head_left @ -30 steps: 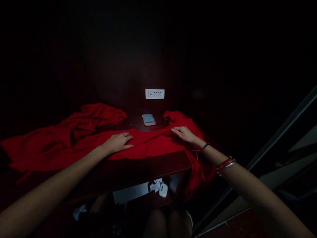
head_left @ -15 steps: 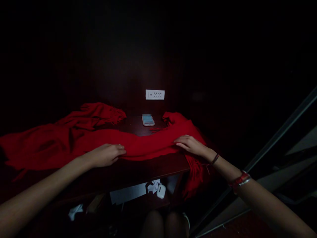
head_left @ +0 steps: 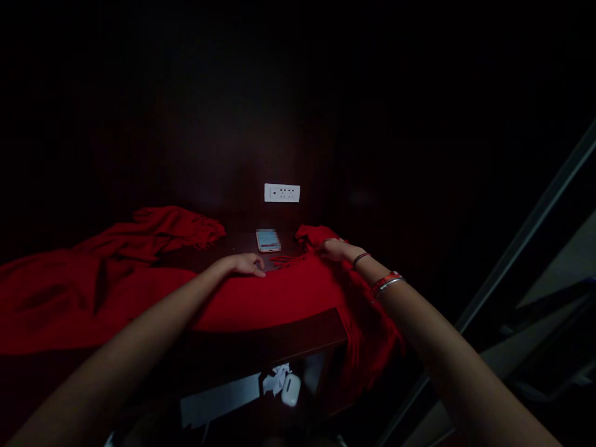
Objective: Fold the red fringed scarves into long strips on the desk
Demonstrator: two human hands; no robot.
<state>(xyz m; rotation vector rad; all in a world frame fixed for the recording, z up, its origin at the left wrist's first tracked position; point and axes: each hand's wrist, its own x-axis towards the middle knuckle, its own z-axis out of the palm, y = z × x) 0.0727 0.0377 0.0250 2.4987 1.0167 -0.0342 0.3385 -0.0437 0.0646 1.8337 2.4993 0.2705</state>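
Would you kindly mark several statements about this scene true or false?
The fringed red cloth lies on the dark wooden desk. True.
The cloth covers the rectangular phone with the bluish screen. False: the phone lies uncovered.
The left hand is nearer the phone than the right hand. True.
The silver metal bangle is on the left arm. False: the bangle is on the right arm.
The white rounded case is on top of the desk. False: the case is under the desk's top.
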